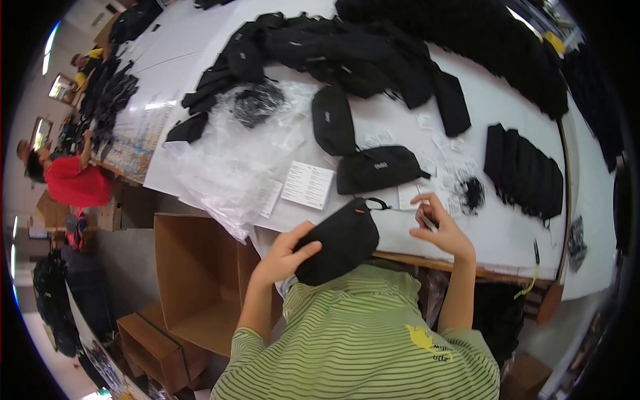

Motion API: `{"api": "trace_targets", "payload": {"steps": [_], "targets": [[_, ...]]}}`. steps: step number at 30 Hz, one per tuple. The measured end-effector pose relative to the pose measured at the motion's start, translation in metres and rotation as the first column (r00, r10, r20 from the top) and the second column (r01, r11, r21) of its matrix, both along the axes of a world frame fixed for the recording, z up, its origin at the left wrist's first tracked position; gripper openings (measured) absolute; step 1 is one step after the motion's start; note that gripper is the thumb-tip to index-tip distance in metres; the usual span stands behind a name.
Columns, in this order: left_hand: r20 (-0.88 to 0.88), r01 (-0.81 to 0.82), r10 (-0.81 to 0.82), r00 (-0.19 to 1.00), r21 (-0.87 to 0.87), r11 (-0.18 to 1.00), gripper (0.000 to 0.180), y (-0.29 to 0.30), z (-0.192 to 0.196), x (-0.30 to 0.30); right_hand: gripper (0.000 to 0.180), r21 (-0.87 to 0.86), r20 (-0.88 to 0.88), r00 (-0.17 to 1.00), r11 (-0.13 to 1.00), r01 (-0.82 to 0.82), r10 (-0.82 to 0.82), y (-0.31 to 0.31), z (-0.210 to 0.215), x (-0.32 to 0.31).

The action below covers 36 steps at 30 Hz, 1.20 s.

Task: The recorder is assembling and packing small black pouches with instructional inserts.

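Gripping the black pouch (339,245) with my left hand (283,257) at the white table's (493,227) near edge; my right hand (440,230) pinches a small tag (427,221) beside it. Clear bags (227,160) lie left.

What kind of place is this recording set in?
Probably a bag packing or finishing workshop. A long white table carries heaps of black pouches, clear plastic bags and paper tags, and an open cardboard box stands below.

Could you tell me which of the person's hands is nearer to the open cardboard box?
Left. The left hand grips a black pouch just above the cardboard box; the right hand is farther, over the table.
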<state>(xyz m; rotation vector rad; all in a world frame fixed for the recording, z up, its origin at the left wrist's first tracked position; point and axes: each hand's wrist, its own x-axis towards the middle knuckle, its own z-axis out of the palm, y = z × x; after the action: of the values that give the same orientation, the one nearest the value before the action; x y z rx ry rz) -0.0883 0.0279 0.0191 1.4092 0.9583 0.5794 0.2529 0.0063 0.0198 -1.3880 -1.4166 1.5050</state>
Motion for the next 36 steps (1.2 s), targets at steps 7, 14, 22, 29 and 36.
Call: {"api": "trace_targets", "payload": {"steps": [7,14,22,29,36], "targets": [[-0.165,0.028,-0.017,0.986,0.064,0.998,0.019,0.005,0.013,-0.004,0.006,-0.016,0.103,0.972,0.977,0.214,-0.211,0.0,0.02,0.034],[-0.193,0.313,-0.297,0.935,0.058,0.948,0.022,-0.007,0.012,0.028,0.029,-0.579,-0.804,-0.113,0.727,0.368,-0.583,0.006,-0.041,-0.015],[-0.248,0.318,-0.301,0.921,0.03,0.948,0.021,-0.012,0.018,0.037,0.031,-0.804,-0.469,0.203,0.511,0.304,-0.859,-0.009,-0.041,-0.068],[-0.234,0.327,-0.296,0.926,0.107,0.939,0.019,-0.014,0.016,0.045,0.027,-0.791,-0.484,0.135,0.498,0.357,-0.865,0.003,-0.035,-0.066],[-0.285,0.4,-0.32,0.904,0.294,0.868,0.02,-0.009,0.018,0.062,0.03,0.139,0.176,0.945,0.958,0.253,-0.275,-0.007,0.015,-0.026]]}}
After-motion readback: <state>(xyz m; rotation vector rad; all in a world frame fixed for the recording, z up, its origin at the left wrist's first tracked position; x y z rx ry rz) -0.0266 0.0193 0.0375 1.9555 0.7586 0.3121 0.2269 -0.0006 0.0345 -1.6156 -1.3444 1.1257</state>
